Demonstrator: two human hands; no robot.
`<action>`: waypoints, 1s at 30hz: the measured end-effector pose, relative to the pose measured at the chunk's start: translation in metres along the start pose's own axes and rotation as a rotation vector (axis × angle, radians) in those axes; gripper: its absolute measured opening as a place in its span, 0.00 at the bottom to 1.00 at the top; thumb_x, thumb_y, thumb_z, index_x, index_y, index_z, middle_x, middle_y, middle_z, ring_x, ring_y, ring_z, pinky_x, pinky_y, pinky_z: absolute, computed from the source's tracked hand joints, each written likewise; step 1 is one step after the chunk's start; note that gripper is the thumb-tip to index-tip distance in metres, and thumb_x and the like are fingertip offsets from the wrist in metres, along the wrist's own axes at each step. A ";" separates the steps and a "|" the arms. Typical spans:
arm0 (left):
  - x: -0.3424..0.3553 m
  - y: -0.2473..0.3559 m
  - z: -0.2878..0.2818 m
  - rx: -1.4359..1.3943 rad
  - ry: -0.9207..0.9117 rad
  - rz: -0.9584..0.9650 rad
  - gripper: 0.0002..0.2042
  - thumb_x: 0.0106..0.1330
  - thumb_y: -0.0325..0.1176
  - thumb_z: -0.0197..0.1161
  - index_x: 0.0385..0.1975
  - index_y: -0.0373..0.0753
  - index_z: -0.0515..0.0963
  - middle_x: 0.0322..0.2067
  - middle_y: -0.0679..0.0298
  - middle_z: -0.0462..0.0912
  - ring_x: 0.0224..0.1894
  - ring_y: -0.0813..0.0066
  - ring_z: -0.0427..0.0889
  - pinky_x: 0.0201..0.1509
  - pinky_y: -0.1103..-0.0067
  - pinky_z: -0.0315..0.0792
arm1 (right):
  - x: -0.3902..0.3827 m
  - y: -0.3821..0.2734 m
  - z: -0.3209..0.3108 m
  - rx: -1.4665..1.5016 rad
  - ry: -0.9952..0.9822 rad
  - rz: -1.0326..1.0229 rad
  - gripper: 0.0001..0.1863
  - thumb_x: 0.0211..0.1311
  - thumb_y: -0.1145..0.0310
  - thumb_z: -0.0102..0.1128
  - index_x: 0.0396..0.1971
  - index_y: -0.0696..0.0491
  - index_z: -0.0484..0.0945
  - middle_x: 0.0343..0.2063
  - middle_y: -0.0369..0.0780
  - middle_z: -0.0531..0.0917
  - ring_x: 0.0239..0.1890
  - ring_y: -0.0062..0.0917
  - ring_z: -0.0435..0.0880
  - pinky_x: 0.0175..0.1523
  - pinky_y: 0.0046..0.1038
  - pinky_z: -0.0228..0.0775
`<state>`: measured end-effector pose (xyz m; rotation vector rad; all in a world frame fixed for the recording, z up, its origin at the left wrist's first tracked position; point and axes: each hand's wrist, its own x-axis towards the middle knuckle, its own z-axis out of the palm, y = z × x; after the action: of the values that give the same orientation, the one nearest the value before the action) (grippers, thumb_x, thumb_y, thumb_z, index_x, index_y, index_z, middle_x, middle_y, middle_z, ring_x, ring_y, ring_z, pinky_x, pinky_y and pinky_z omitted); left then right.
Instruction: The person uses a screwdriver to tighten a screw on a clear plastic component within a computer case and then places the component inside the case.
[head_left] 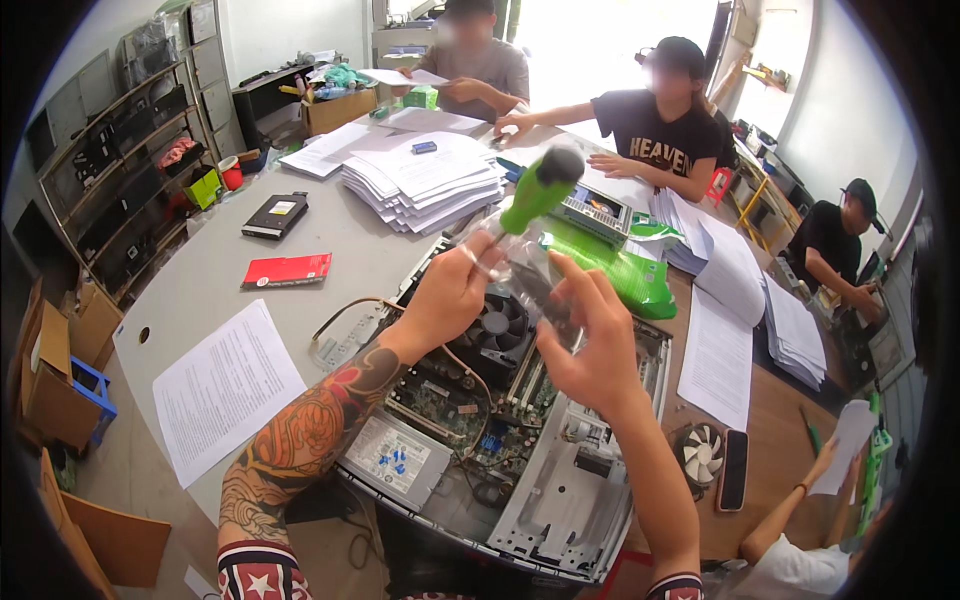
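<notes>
Left hand [445, 300] up above the open computer case [540, 490], its grip clamped on the green tool [535, 195], which blurs, black end tilting up between 1 and 2 o'clock! Clear plastic [520, 262] hangs just beside it, between the two hands; across at the right hand [600, 350], thumb and fingers curve apart around that plastic, and whether this grip pinches it I cannot tell. Right below, a black fan [497, 323] sits inside the case

Round the clock from the case now: the green packet [610, 270] lies near at 1 o'clock, a white-bladed fan [698, 455] just beside at 3 with a phone [733, 470] beyond it, a printed sheet [228, 390] out at 9, a red packet [286, 270] on the pale surface [215, 330] at 10, and a paper stack [425, 180] between 11 and 12; at 12, well back, a person in grey [500, 70] holds paper
</notes>
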<state>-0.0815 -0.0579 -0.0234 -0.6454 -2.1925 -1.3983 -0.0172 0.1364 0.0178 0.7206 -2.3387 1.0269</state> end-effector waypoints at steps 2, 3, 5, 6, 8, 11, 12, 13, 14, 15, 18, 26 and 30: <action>0.002 -0.004 0.002 -0.104 0.050 0.068 0.10 0.71 0.30 0.51 0.43 0.31 0.74 0.29 0.48 0.81 0.34 0.48 0.80 0.38 0.67 0.73 | -0.002 -0.001 0.002 -0.020 0.008 -0.044 0.34 0.45 0.72 0.62 0.59 0.56 0.70 0.34 0.43 0.76 0.31 0.33 0.79 0.36 0.33 0.74; 0.002 -0.007 -0.001 -0.110 -0.020 -0.021 0.10 0.70 0.29 0.52 0.45 0.32 0.73 0.32 0.46 0.80 0.37 0.44 0.78 0.42 0.67 0.72 | -0.002 -0.001 0.005 -0.056 0.050 -0.086 0.34 0.44 0.72 0.62 0.59 0.56 0.70 0.34 0.43 0.75 0.31 0.34 0.79 0.37 0.33 0.74; 0.001 -0.004 -0.003 -0.061 -0.033 0.044 0.11 0.69 0.29 0.53 0.46 0.32 0.73 0.32 0.46 0.79 0.37 0.46 0.79 0.42 0.68 0.72 | -0.002 0.002 0.005 -0.131 0.095 -0.137 0.34 0.44 0.72 0.62 0.58 0.57 0.70 0.33 0.44 0.74 0.34 0.36 0.78 0.38 0.34 0.74; 0.002 -0.002 0.001 -0.008 -0.046 0.106 0.12 0.68 0.29 0.54 0.47 0.32 0.73 0.33 0.47 0.79 0.37 0.48 0.79 0.43 0.68 0.73 | -0.002 0.004 0.005 -0.153 0.091 -0.138 0.34 0.44 0.72 0.62 0.58 0.57 0.70 0.33 0.44 0.74 0.34 0.36 0.78 0.38 0.34 0.74; 0.000 -0.001 0.010 -0.162 0.042 0.112 0.14 0.66 0.31 0.57 0.49 0.32 0.74 0.34 0.51 0.80 0.37 0.57 0.81 0.43 0.70 0.73 | 0.000 0.008 0.007 -0.224 0.109 -0.181 0.34 0.44 0.73 0.61 0.58 0.58 0.69 0.34 0.45 0.74 0.35 0.37 0.78 0.39 0.35 0.74; -0.001 0.017 -0.010 -0.159 0.003 -0.008 0.15 0.67 0.33 0.60 0.50 0.33 0.75 0.36 0.60 0.79 0.35 0.71 0.81 0.42 0.76 0.73 | 0.001 0.003 0.009 -0.238 0.080 -0.194 0.34 0.46 0.72 0.61 0.58 0.59 0.68 0.35 0.45 0.73 0.36 0.38 0.78 0.39 0.35 0.75; -0.001 0.014 -0.006 -0.157 0.001 -0.003 0.15 0.67 0.33 0.60 0.50 0.33 0.75 0.36 0.60 0.79 0.35 0.71 0.81 0.42 0.76 0.73 | 0.000 0.002 0.009 -0.215 0.059 -0.179 0.34 0.47 0.71 0.62 0.59 0.58 0.68 0.35 0.45 0.74 0.36 0.38 0.78 0.39 0.35 0.75; 0.000 0.006 -0.002 -0.230 0.025 -0.041 0.14 0.68 0.33 0.59 0.49 0.33 0.76 0.36 0.60 0.79 0.34 0.72 0.80 0.41 0.77 0.73 | -0.001 0.002 0.008 -0.215 0.063 -0.181 0.34 0.47 0.71 0.62 0.59 0.58 0.68 0.35 0.45 0.74 0.36 0.38 0.78 0.39 0.35 0.75; 0.001 0.006 0.000 -0.296 0.043 -0.082 0.13 0.68 0.33 0.59 0.48 0.33 0.76 0.36 0.61 0.78 0.34 0.73 0.79 0.41 0.78 0.73 | -0.004 0.003 0.008 -0.183 0.059 -0.160 0.34 0.47 0.71 0.62 0.59 0.58 0.68 0.36 0.45 0.74 0.36 0.38 0.78 0.39 0.35 0.75; 0.001 0.006 0.002 -0.247 0.060 -0.057 0.11 0.69 0.32 0.58 0.45 0.33 0.77 0.35 0.62 0.78 0.33 0.76 0.79 0.39 0.79 0.72 | -0.005 0.003 0.007 -0.150 0.053 -0.140 0.34 0.48 0.70 0.62 0.59 0.57 0.67 0.36 0.45 0.74 0.37 0.38 0.78 0.39 0.36 0.75; 0.002 0.006 0.000 -0.243 0.089 -0.042 0.10 0.69 0.32 0.58 0.43 0.33 0.78 0.35 0.62 0.78 0.32 0.78 0.78 0.37 0.80 0.71 | -0.004 0.004 0.008 -0.088 0.044 -0.092 0.34 0.48 0.70 0.63 0.59 0.56 0.67 0.36 0.44 0.74 0.37 0.38 0.79 0.39 0.36 0.74; -0.003 0.019 -0.003 -0.633 -0.214 -0.228 0.15 0.76 0.39 0.50 0.34 0.33 0.75 0.31 0.63 0.80 0.35 0.76 0.80 0.43 0.78 0.74 | -0.002 0.017 0.009 0.013 0.044 0.065 0.31 0.51 0.67 0.65 0.58 0.56 0.69 0.35 0.43 0.77 0.32 0.30 0.79 0.37 0.30 0.73; -0.004 0.014 -0.008 -0.793 -0.294 -0.327 0.17 0.77 0.42 0.45 0.36 0.34 0.75 0.30 0.61 0.79 0.33 0.73 0.80 0.41 0.75 0.74 | -0.002 0.017 0.009 0.095 0.043 0.026 0.32 0.50 0.68 0.66 0.58 0.56 0.69 0.34 0.42 0.77 0.28 0.27 0.75 0.35 0.28 0.70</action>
<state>-0.0692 -0.0606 -0.0127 -0.8098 -1.9538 -2.5280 -0.0284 0.1401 0.0027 0.6982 -2.2816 1.1603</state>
